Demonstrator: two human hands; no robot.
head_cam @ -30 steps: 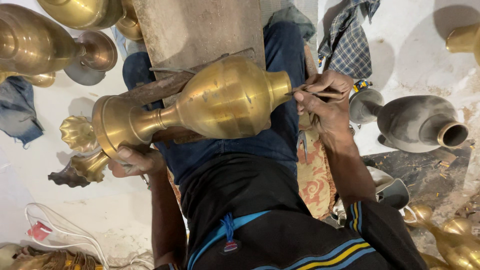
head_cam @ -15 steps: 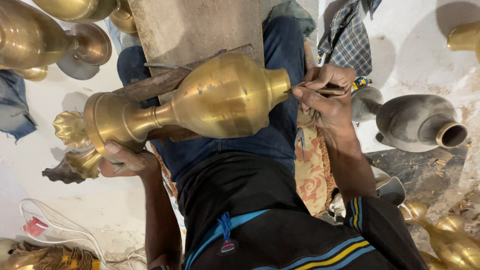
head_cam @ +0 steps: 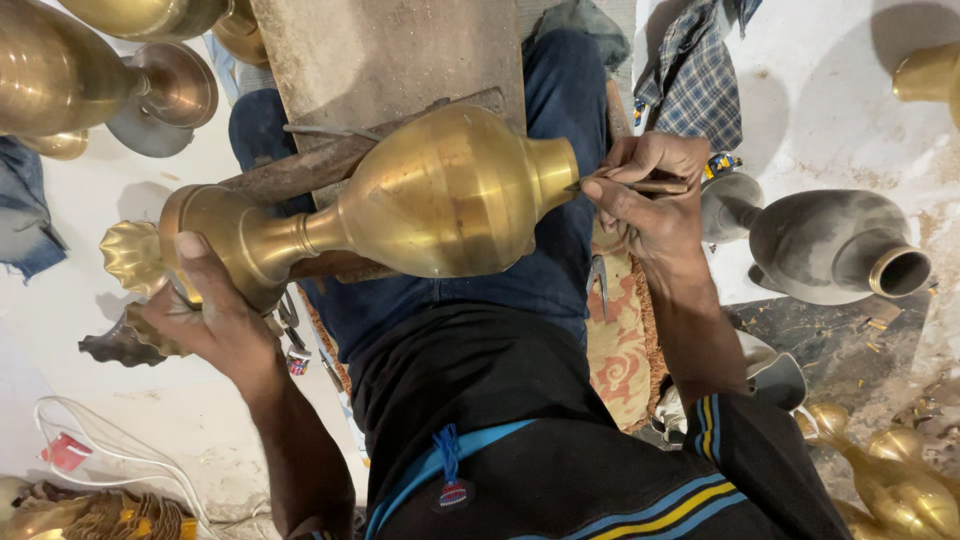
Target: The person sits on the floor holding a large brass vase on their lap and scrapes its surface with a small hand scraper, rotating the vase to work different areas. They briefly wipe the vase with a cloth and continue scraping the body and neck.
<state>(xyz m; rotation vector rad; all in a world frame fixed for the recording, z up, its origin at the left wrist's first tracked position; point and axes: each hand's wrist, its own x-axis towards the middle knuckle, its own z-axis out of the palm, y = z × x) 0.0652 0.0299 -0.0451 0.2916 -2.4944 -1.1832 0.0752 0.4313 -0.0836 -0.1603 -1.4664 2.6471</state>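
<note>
Right-hand fingers (head_cam: 612,205) pinch one thin metal tool (head_cam: 640,184) against the neck rim of one brass vase (head_cam: 420,200) lying sideways across the lap; left hand (head_cam: 215,320) wraps its flared foot. Beyond: one grey unpolished vase (head_cam: 835,245), one checked cloth (head_cam: 700,75), two polished brass vessels (head_cam: 60,70) at upper left
</note>
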